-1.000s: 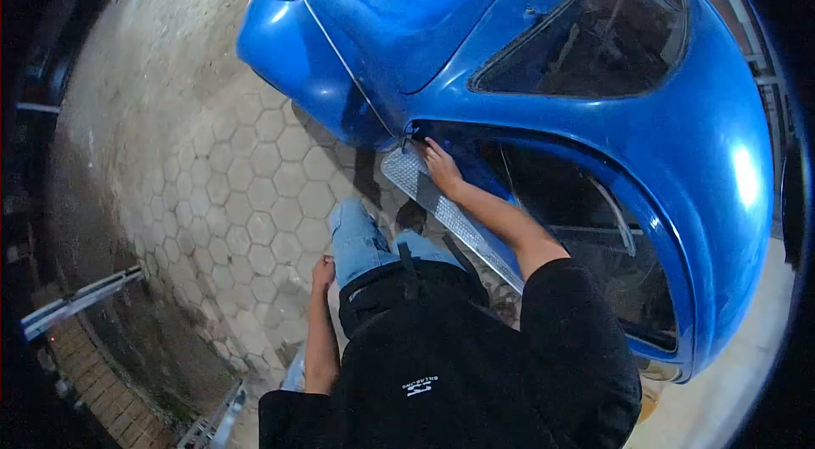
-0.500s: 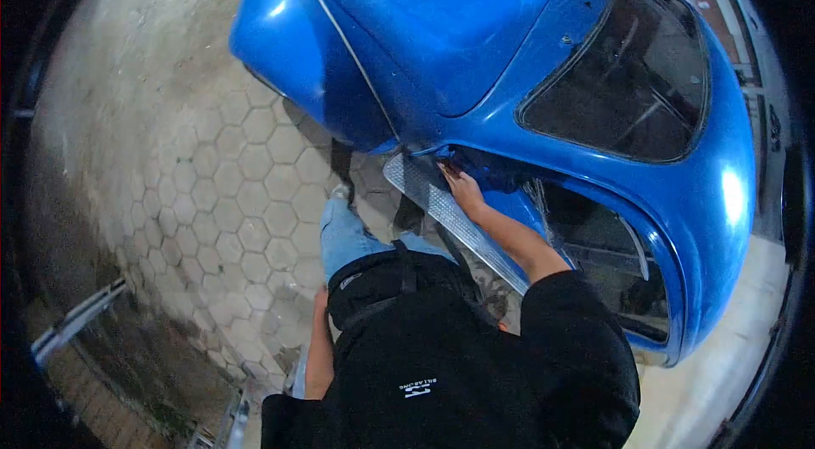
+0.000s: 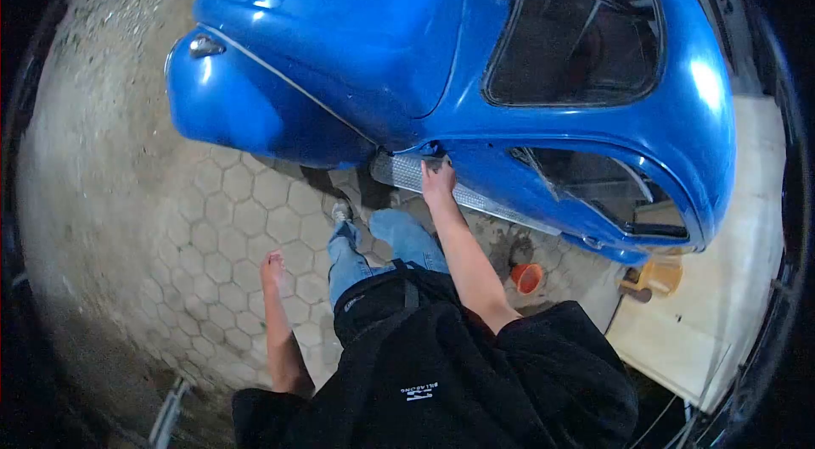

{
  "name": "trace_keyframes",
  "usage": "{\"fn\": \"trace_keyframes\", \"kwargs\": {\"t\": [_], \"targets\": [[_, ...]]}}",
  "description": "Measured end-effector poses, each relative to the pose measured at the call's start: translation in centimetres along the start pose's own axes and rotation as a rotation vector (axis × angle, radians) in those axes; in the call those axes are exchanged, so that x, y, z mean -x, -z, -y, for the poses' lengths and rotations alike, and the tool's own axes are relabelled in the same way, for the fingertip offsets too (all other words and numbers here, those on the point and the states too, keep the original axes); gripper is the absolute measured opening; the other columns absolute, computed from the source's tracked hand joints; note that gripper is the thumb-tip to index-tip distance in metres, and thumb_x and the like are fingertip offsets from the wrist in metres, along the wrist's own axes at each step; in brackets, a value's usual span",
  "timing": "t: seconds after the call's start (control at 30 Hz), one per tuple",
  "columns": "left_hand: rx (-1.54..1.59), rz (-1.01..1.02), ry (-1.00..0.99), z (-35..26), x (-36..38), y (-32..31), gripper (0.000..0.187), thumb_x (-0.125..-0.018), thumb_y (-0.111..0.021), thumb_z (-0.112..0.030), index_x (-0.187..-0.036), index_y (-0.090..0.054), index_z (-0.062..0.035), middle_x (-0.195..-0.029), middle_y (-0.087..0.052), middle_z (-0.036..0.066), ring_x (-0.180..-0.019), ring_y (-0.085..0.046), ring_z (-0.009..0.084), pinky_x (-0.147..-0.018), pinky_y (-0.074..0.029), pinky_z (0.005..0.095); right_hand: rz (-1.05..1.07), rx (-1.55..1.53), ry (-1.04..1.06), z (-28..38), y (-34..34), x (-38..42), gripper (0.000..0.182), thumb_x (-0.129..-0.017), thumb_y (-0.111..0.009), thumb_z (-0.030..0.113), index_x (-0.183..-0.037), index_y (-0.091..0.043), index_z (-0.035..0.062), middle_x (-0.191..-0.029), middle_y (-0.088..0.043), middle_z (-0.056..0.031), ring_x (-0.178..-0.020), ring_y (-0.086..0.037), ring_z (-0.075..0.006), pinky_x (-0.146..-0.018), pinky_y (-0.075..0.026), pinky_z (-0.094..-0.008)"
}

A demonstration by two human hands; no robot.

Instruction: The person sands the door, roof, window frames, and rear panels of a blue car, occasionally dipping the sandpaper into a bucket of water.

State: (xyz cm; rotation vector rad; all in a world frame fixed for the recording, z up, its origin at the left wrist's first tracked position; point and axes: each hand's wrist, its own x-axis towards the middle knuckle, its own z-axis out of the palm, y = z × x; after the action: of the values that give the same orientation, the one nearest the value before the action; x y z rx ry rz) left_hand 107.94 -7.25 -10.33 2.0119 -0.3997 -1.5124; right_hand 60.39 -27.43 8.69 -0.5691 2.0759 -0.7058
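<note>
There it was, the rounded, glossy blue metal car (image 3: 475, 126) right beside the person; the right hand (image 3: 438, 182) was at its side, above the silvery textured running board (image 3: 403, 171), grip unclear; the left hand (image 3: 272, 269) hung over grey hexagonal paving (image 3: 227, 249), grip too blurred to tell.

We see a blue car (image 3: 340, 33), its running board (image 3: 484, 201) silver-grey with a fine dotted pattern, and pale grey hexagon-patterned paving (image 3: 229, 211). Our shirt (image 3: 484, 364) is black with white lettering (image 3: 418, 393), our jeans (image 3: 397, 232) faded light blue, the container (image 3: 526, 278) orange.
</note>
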Motion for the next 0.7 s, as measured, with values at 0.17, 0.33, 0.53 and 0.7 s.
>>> {"fn": "trace_keyframes", "kwargs": {"t": [0.17, 0.33, 0.53, 0.7], "targets": [[-0.358, 0.257, -0.214, 0.0, -3.4, -2.5, 0.024, -0.093, -0.044, -0.017, -0.098, -0.064, -0.0057, -0.075, -0.059, 0.005, -0.062, -0.053, 0.0154, -0.057, -0.046, 0.0301, -0.144, -1.144, -0.167, -0.9, -3.9, -1.6, 0.047, -0.099, -0.053, 0.033, -0.139, -0.048, 0.0101, -0.138, -0.051, -0.0056, -0.125, -0.048, -0.0215, -0.104, -0.037, -0.0388], [-0.783, 0.491, 0.289, -3.9, 2.4, -8.5, 0.033, -0.091, -0.051, -0.023, -0.119, -0.060, -0.0084, -0.090, -0.065, 0.015, -0.074, -0.065, 0.0239, -0.055, -0.054, 0.0415, -0.218, -1.339, -0.317, -2.0, -6.1, -3.0, 0.046, -0.099, -0.052, 0.030, -0.142, -0.044, 0.0156, -0.145, -0.043, -0.0023, -0.134, -0.038, -0.0212, -0.110, -0.032, -0.0430], [-1.055, 0.483, -0.186, -4.5, -0.8, -8.6, 0.046, -0.094, -0.043, -0.040, -0.120, -0.059, -0.0049, -0.091, -0.065, 0.018, -0.078, -0.065, 0.0261, -0.057, -0.052, 0.0436, -0.116, -1.472, -0.557, -4.2, -7.8, -5.6, 0.047, -0.094, -0.058, 0.036, -0.135, -0.046, 0.0157, -0.136, -0.045, -0.0033, -0.124, -0.044, -0.0199, -0.102, -0.042, -0.0371], [-0.887, 0.338, 0.048, -15.9, 6.5, -12.5, 0.040, -0.094, -0.046, -0.037, -0.116, -0.061, -0.0078, -0.090, -0.063, 0.010, -0.079, -0.061, 0.0191, -0.067, -0.053, 0.0375, 0.084, -1.652, -0.552, -5.7, -8.5, -9.4, 0.036, -0.090, -0.058, 0.037, -0.116, -0.050, 0.0128, -0.121, -0.048, -0.0038, -0.114, -0.047, -0.0192, -0.098, -0.042, -0.0361]]}}
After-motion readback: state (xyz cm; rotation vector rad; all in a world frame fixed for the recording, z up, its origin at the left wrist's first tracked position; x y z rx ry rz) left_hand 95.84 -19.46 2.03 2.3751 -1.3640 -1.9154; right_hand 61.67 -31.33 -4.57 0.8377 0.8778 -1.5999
